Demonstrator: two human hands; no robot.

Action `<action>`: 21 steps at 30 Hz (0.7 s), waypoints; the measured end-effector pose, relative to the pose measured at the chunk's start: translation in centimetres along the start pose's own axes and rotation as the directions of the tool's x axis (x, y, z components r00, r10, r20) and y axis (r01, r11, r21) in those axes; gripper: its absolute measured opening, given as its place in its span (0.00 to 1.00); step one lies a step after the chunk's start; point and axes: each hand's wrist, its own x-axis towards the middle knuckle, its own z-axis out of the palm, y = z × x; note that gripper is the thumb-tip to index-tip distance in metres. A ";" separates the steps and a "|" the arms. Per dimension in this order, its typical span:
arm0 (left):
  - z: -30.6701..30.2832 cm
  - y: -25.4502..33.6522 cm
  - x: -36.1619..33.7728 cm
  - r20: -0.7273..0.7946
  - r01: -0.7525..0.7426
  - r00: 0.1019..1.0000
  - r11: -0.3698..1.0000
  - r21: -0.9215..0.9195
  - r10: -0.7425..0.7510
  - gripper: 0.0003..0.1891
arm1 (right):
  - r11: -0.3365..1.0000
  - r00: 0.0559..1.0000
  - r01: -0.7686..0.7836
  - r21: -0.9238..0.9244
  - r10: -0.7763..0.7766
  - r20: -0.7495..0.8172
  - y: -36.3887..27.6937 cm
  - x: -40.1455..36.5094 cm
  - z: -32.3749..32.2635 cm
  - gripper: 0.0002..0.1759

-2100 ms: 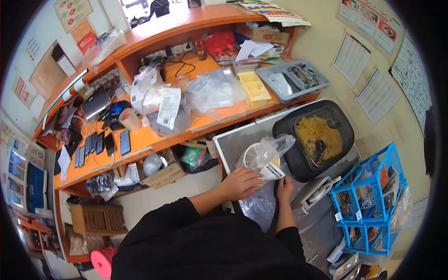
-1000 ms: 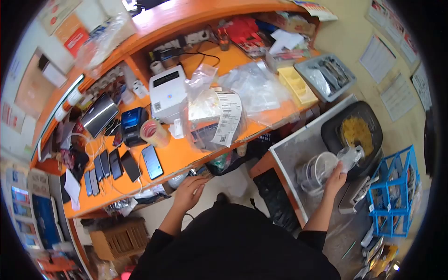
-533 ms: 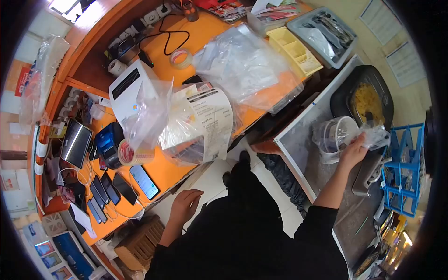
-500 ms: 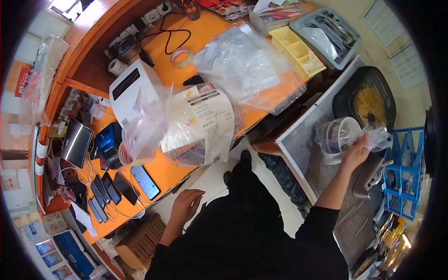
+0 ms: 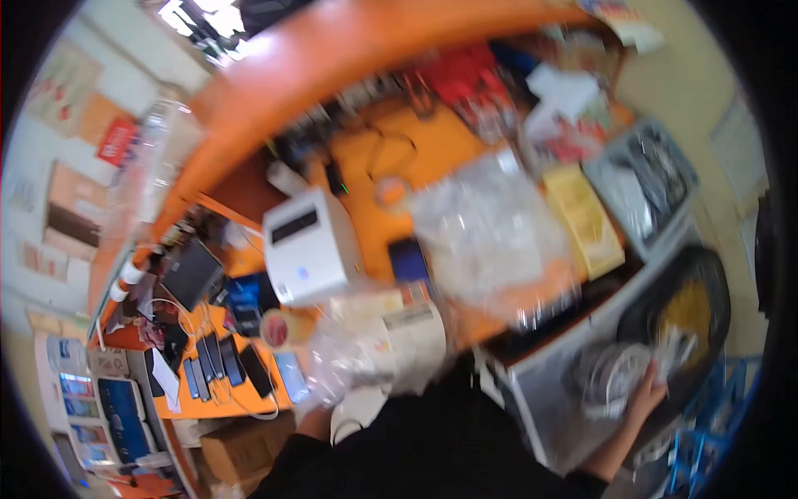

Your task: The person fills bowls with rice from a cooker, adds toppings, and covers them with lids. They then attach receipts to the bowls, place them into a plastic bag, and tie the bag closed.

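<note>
My right hand (image 5: 648, 397) is closed on the gathered top of a clear plastic bag (image 5: 611, 378) with round containers in it, over the grey counter at the right. Low at the left centre, my left hand (image 5: 316, 420) is at the lower edge of another clear bag (image 5: 332, 366); its fingers are blurred and partly hidden. That bag bears a white printed label (image 5: 411, 341) and rests at the orange desk's front edge.
A white printer (image 5: 309, 249), several phones (image 5: 255, 370) and a tape roll (image 5: 391, 193) are on the orange desk. Flat plastic bags (image 5: 490, 224), a yellow divided tray (image 5: 582, 220) and a grey cutlery tray (image 5: 611, 170) are farther right. A black container (image 5: 719, 287) holds yellow food.
The view has shifted, so the desk appears lower and farther right. My left hand has moved up to the labelled bag. My right hand still holds the bag of containers.
</note>
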 end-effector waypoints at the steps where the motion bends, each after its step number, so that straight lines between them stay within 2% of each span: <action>1: 3.9 -3.8 -0.6 0.124 0.314 0.939 0.947 0.070 -0.321 0.19 | 0.997 1.000 0.001 0.080 0.000 -0.006 0.7 0.2 0.3 0.21; 2: 7.2 -7.1 -1.0 0.233 0.561 0.764 0.798 0.221 -0.602 0.23 | 0.966 0.978 -0.200 0.163 0.186 0.094 0.2 -0.2 -0.4 0.22; 3: 7.9 -6.3 0.0 0.252 0.598 0.727 0.769 0.227 -0.639 0.23 | 0.954 0.961 -0.253 0.160 0.230 0.153 0.0 0.0 -0.7 0.26; 7: 8.6 -2.3 3.3 0.157 0.457 0.870 0.884 0.099 -0.468 0.22 | 0.926 0.958 -0.223 0.304 0.151 0.244 3.3 1.7 -0.9 0.27; 9: 8.6 -1.4 3.9 0.101 0.395 0.910 0.916 0.073 -0.401 0.22 | 0.896 0.930 -0.275 0.349 0.157 0.331 5.2 2.8 -1.6 0.29; 10: 7.5 -0.2 4.7 0.079 0.378 0.920 0.923 0.071 -0.383 0.22 | 0.892 0.935 -0.283 0.352 0.175 0.308 5.3 3.0 -1.6 0.29; 13: 1.2 4.9 5.4 0.350 0.433 0.812 0.884 0.175 -0.467 0.25 | 0.886 0.928 -0.328 0.327 0.238 0.287 4.4 2.5 -1.4 0.28; 14: 4.0 2.6 5.1 0.092 0.307 0.946 0.951 0.037 -0.310 0.19 | 0.889 0.915 -0.354 0.290 0.265 0.302 3.8 2.6 -1.8 0.28; 15: 5.1 1.6 4.6 0.039 0.273 0.961 0.961 0.040 -0.274 0.19 | 0.889 0.900 -0.388 0.245 0.308 0.308 3.0 2.2 -2.5 0.28; 17: 5.7 0.6 4.6 0.046 0.281 0.957 0.955 0.096 -0.286 0.19 | 0.845 0.848 -0.485 0.223 0.393 0.355 1.7 1.8 -3.2 0.30; 19: 6.2 -0.1 4.6 0.058 0.287 0.953 0.946 0.150 -0.298 0.20 | 0.859 0.916 -0.397 0.324 0.348 0.200 1.4 0.9 -1.8 0.24; 21: 6.0 -0.4 5.0 0.057 0.276 0.954 0.939 0.205 -0.293 0.20 | 0.888 0.938 -0.339 0.310 0.296 0.178 2.9 0.9 -2.0 0.22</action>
